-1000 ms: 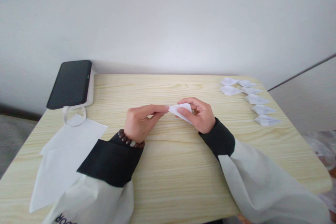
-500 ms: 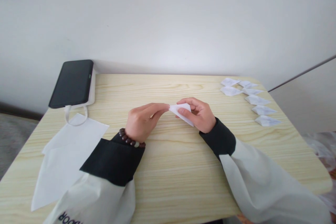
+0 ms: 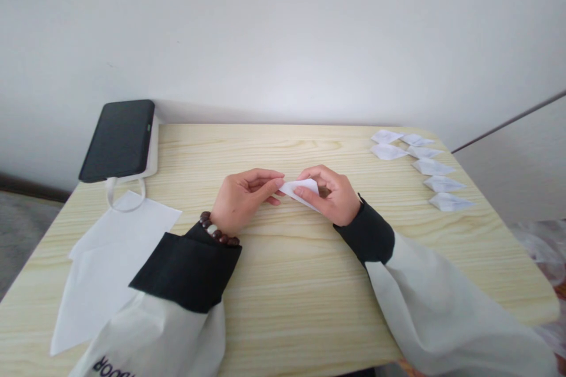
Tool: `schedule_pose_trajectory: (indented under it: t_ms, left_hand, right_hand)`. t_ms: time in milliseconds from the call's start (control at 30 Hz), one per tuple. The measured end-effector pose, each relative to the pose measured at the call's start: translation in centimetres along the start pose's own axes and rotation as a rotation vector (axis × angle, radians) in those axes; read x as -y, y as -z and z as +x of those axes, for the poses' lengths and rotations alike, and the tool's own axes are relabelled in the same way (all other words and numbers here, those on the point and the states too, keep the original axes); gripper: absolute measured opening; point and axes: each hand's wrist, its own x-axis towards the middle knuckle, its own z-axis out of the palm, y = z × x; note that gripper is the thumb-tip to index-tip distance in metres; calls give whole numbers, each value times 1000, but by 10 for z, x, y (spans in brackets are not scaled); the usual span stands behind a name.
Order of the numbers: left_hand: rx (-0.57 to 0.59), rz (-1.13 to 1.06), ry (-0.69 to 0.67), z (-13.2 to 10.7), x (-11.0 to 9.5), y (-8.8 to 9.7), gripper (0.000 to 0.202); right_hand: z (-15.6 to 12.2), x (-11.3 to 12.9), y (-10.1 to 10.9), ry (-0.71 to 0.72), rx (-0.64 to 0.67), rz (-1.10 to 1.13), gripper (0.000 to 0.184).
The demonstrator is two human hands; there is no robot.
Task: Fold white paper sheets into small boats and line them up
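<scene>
A small piece of folded white paper (image 3: 301,187) is held between my two hands above the middle of the table. My left hand (image 3: 247,197), with a dark bead bracelet at its wrist, pinches the pointed left tip between thumb and forefinger. On the other side, my right hand (image 3: 331,194) grips the wider end, its thumb flat on the near face and its fingers behind. Part of the paper's right end is hidden by that thumb and palm. Several folded white paper pieces (image 3: 431,166) with pointed ends lie at the table's back right.
White paper sheets (image 3: 106,277) lie overlapping at the left, partly under my left sleeve. Behind them stands a white box-like object with a dark top (image 3: 118,138) and a white loop (image 3: 126,206). A wall (image 3: 283,41) rises behind the wooden table (image 3: 300,306).
My left thumb has come round into view to pinch the paper's tip, and the left hand has rolled slightly. The folded paper has tilted, its face looking narrower.
</scene>
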Motion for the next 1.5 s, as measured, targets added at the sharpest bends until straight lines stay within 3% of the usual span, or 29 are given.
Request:
schedule_pose_trajectory:
  t_ms: [233,367,567,700,867,967,1133,1500]
  left_hand:
    - [-125,87,-21,-1,1,3,29]
    - [-125,73,-18,-1,-1,2,33]
    - [96,-187,-67,0,2,2,42]
    - [189,-164,-96,0,5,2,39]
    - [122,-38,-100,0,4,0,33]
    - [60,-21,-92,1,3,1,33]
    - [10,-16,-96,2,4,2,34]
    - [26,-33,-159,2,5,2,27]
  right_hand:
    - [-1,-1,1,-41,54,1,20]
    - [1,-2,1,-101,38,93,22]
    - [5,-1,1,-228,-40,318,33]
    - [5,-1,2,-259,-36,371,35]
    - [4,-4,1,-195,37,262,29]
    - [3,-3,1,-40,17,90,22]
    - [5,2,1,151,-20,-109,29]
    - [5,4,3,41,58,-88,30]
